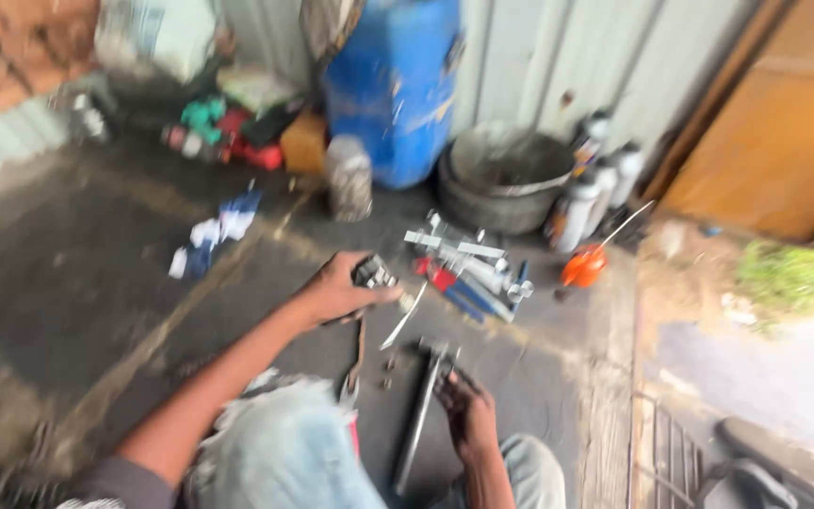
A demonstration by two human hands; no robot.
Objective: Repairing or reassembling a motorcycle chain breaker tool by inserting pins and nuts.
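Left hand [343, 290] grips a small dark part [374, 273] near the tool pile [468, 273], right hand [466, 407] closed on a metal rod [421, 415] lying on the floor [96, 273], steadying it.

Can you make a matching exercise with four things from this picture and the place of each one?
Things:
1. blue drum
2. orange oil can
3. grey basin
4. long metal tool

Places:
A. on the floor, under the right hand
B. at the back wall, top middle
C. right of the pile of tools, below the white bottles
D. between the drum and the white bottles

Pairs: 1-B, 2-C, 3-D, 4-A
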